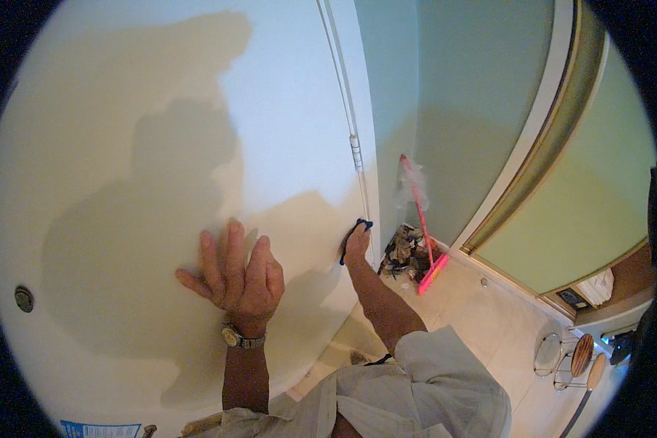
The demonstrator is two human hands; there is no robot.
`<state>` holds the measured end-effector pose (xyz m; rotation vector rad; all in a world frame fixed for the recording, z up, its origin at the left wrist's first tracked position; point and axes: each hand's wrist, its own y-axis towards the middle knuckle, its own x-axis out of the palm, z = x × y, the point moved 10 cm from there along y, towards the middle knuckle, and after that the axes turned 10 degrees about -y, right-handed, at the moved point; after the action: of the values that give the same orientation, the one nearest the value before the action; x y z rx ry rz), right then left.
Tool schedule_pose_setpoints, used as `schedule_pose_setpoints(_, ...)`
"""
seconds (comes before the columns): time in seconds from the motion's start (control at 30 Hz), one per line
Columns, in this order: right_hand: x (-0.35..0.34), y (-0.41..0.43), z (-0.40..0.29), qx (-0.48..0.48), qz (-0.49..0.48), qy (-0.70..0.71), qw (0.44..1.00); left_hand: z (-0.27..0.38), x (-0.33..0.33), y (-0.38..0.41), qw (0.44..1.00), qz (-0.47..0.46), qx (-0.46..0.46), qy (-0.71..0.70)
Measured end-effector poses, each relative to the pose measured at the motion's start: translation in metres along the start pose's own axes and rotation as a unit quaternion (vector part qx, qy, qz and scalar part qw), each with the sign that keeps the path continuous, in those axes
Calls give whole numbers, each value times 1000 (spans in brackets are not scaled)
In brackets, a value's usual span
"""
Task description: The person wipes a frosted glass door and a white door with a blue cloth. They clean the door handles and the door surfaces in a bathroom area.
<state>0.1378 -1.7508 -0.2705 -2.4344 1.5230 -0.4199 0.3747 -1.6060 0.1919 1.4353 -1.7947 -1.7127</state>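
A broad white door [284, 137] stands in front of me, with my shadow across it. My left hand [241, 274], a metal wristwatch [241, 338] at its wrist, rests with spread fingers at the door's surface and holds nothing. Farther right, my right hand [357, 243] grips a dark cloth [344, 254] against the door close to its hinge-side edge. Above that hand a white hinge [355, 153] shows in the gap. The cloth is mostly hidden by the fingers.
A pink broom [433, 272] leans in the corner beside a dark crumpled pile [402, 249]. Pale green walls [465, 131] rise behind. Stools [582, 355] stand on the tiled floor [471, 317] at lower right. A round metal fitting [24, 299] is on the door's left part.
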Motion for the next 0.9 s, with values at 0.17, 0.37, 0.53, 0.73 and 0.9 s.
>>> schedule_pose_setpoints(0.17, 6, -66, -43, -48, -95, -77, 991, -2, -5, -4, 999, 10, -9, -52)
schedule_pose_setpoints(0.37, 5, -174, -186, -341, -53, -61, 937, 0, -10, -1, 993, 38, 4, -109)
schedule_pose_setpoints(0.53, 15, -260, -293, -512, -96, -36, 853, -4, -15, -3, 982, 66, -12, -174)
schedule_pose_setpoints(0.73, 15, -338, -320, -659, -98, -18, 746, -10, -26, -11, 964, 74, -1, -254)
schedule_pose_setpoints(0.9, 10, -325, -277, -655, -44, -58, 752, -5, -27, -6, 964, 57, 0, -259)
